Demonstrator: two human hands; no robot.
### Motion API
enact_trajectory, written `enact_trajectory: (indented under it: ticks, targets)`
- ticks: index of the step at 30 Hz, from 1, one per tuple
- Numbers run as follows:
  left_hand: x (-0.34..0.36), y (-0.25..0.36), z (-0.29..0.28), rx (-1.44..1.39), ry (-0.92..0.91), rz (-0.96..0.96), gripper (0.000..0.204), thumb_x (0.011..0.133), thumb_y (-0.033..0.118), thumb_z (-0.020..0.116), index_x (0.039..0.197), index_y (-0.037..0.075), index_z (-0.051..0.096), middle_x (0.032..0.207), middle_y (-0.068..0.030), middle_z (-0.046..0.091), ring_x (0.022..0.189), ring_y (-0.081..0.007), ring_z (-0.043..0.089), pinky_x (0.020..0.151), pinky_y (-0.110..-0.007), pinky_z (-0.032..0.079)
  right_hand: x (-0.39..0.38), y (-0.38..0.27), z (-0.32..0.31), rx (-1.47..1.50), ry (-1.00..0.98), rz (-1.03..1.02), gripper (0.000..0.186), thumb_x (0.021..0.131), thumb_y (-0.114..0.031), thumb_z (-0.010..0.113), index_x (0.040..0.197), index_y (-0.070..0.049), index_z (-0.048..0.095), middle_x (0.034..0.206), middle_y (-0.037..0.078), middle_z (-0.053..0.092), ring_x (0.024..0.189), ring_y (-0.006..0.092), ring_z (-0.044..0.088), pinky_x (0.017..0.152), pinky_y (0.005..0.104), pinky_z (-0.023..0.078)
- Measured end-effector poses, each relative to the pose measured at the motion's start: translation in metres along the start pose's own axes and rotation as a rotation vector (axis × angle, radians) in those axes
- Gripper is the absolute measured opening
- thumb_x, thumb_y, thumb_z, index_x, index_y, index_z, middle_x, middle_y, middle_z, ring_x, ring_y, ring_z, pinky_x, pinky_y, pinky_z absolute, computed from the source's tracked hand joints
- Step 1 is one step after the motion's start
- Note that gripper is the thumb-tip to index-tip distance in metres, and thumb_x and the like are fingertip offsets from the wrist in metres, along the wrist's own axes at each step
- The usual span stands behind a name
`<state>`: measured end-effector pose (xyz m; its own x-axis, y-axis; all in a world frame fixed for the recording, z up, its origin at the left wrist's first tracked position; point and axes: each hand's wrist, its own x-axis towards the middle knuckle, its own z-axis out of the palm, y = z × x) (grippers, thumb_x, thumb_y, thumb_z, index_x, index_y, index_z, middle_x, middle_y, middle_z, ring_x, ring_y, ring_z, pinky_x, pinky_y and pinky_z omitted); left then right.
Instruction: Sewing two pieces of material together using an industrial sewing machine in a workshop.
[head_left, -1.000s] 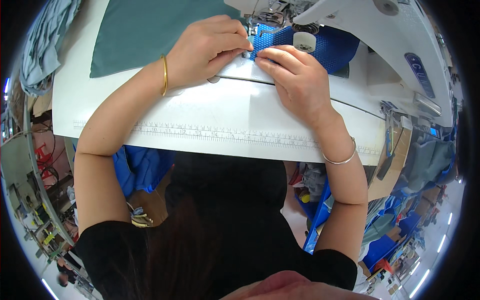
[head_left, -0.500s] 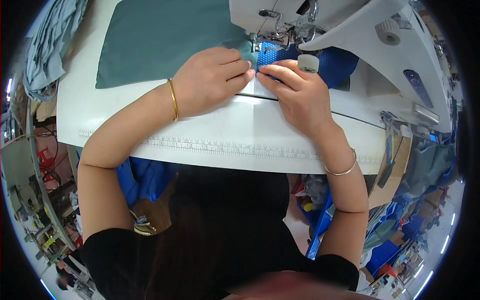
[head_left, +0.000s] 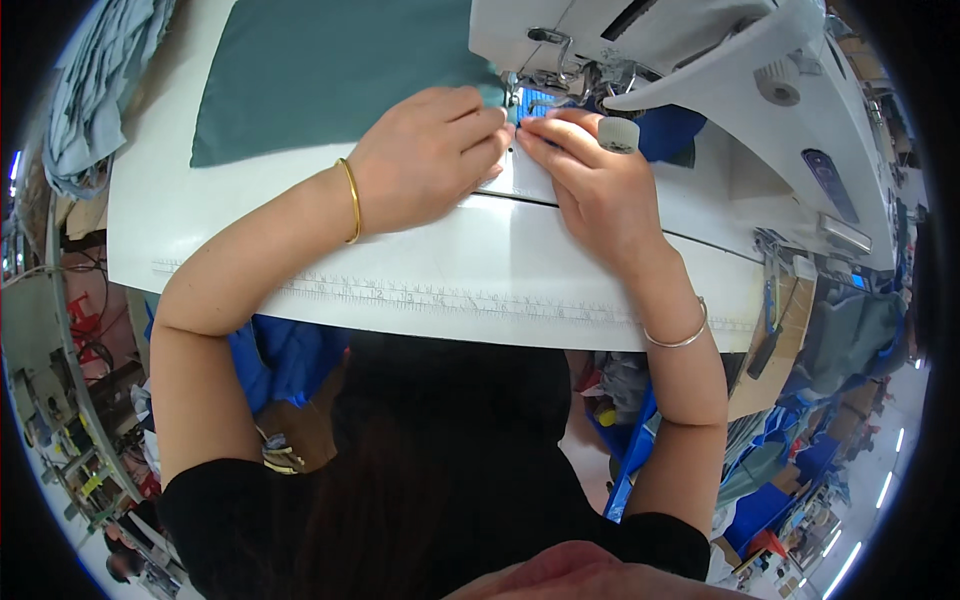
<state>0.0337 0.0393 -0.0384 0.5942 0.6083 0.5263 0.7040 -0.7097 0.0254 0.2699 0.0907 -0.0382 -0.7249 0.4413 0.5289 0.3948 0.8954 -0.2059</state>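
Probable seam-feeding, next needing alignment: left hand [head_left: 428, 155] curled at green cloth [head_left: 320, 85], right hand [head_left: 607, 188] at blue cloth [head_left: 668, 132], grips unclear.

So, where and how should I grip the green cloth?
I'd pinch the green cloth by its near left corner, coming from the left: that corner lies flat and uncovered on the white table, while the right end is crowded by the left hand and the sewing machine.
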Motion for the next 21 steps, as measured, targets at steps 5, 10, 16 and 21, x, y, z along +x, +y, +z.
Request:
enact_trajectory:
  ticks: [5,10,16,21]
  targets:
    - [-0.001,-0.004,-0.004,-0.019,-0.096,-0.029,0.042,0.084,0.020,0.079,0.120,0.000,0.069,0.119,-0.0114,0.068,0.110,-0.0298,0.064,0.096,-0.044,0.054,0.001,0.001,0.001,-0.009,-0.012,0.025,0.035,0.083,0.002,0.069,0.116,-0.006,0.078,0.103,0.003,0.076,0.091,0.0260,0.064,0.082,0.0393,0.055]
    - [-0.001,-0.009,-0.005,0.059,-0.078,-0.021,0.035,0.093,0.031,0.074,0.115,0.005,0.068,0.123,-0.0107,0.069,0.118,-0.0261,0.061,0.107,-0.042,0.047,0.000,0.001,0.006,-0.066,-0.035,0.043,0.038,0.086,-0.002,0.068,0.122,-0.005,0.077,0.096,0.006,0.076,0.096,0.0287,0.065,0.090,0.0410,0.054]
    - [0.000,-0.014,-0.009,0.031,-0.134,-0.034,0.042,0.093,0.035,0.073,0.119,0.002,0.064,0.135,-0.0172,0.065,0.124,-0.0344,0.059,0.108,-0.048,0.046,-0.002,-0.001,0.006,-0.159,-0.062,0.006,0.038,0.086,-0.003,0.067,0.124,-0.001,0.074,0.105,0.011,0.075,0.113,0.0318,0.065,0.108,0.0453,0.051]
    - [0.000,-0.014,-0.010,0.007,-0.143,-0.048,0.037,0.096,0.033,0.071,0.116,0.003,0.065,0.131,-0.0151,0.066,0.123,-0.0339,0.059,0.108,-0.047,0.046,-0.014,-0.028,-0.015,-0.214,-0.084,-0.031,0.033,0.086,-0.005,0.067,0.117,0.004,0.072,0.125,0.013,0.069,0.119,0.0324,0.065,0.109,0.0449,0.051]
